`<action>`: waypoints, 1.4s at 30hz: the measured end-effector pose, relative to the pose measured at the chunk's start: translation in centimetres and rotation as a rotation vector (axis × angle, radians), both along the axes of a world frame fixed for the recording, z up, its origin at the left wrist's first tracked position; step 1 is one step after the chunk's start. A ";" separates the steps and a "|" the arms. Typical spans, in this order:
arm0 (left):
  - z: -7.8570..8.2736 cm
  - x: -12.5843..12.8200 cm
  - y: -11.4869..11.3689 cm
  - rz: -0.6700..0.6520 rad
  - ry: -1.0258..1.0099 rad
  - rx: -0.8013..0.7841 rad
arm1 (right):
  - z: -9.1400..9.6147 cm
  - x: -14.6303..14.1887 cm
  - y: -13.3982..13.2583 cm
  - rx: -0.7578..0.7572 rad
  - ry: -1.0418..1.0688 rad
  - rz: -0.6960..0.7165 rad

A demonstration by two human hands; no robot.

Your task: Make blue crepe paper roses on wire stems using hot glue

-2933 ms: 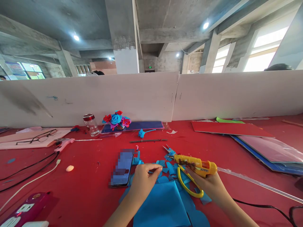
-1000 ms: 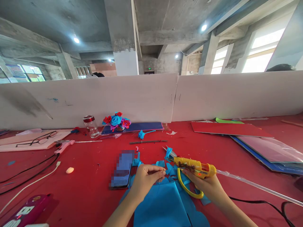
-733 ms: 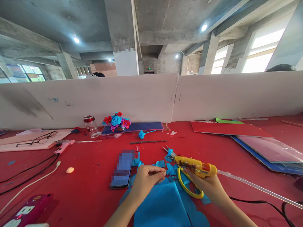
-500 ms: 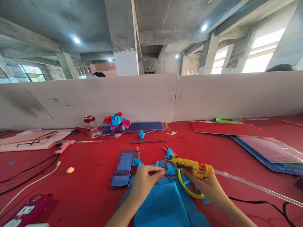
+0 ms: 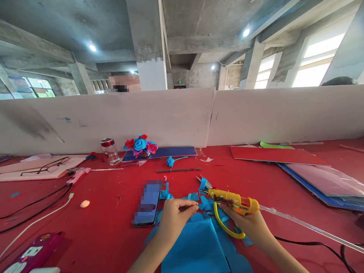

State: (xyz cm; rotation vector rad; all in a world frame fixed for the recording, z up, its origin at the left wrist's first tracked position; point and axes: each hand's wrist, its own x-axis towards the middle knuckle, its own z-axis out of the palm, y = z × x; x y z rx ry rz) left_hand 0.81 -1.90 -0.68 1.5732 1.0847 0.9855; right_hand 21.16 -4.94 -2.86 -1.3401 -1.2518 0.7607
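Note:
In my right hand (image 5: 248, 227) is a yellow hot glue gun (image 5: 231, 200), its nozzle pointing left and a long clear glue stick (image 5: 301, 223) trailing from its back. My left hand (image 5: 179, 218) is closed in a pinch; whatever its fingertips hold is too small to make out. Yellow-handled scissors (image 5: 224, 227) lie partly under the glue gun and right hand, blades pointing away. Blue cut pieces (image 5: 194, 196) are scattered around both hands. A larger folded blue sheet (image 5: 195, 246) lies in front of them.
A phone (image 5: 148, 204) lies left of my left hand. Farther back are a blue flower on a stem (image 5: 170, 162), a dark stick (image 5: 179, 170), a flower bunch (image 5: 140, 146) and a glass jar (image 5: 110, 153). A pink glue gun (image 5: 78, 175), cables and a power strip (image 5: 34, 250) are leftward; coloured sheets (image 5: 321, 182) rightward.
The glue gun in my right hand has shifted very slightly to the right. My left hand keeps its pinch in nearly the same place.

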 end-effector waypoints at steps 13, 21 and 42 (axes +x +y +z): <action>0.6 0.3 -0.2 -0.057 -0.147 -0.193 | -0.1 0.8 -0.1 0.045 0.003 0.031; 1.1 0.5 -0.8 -0.101 -0.234 -0.326 | 0.1 0.3 -0.4 0.033 0.017 0.002; 1.1 0.4 -1.1 -0.144 -0.412 -0.509 | 0.4 0.1 -0.3 0.088 0.073 -0.033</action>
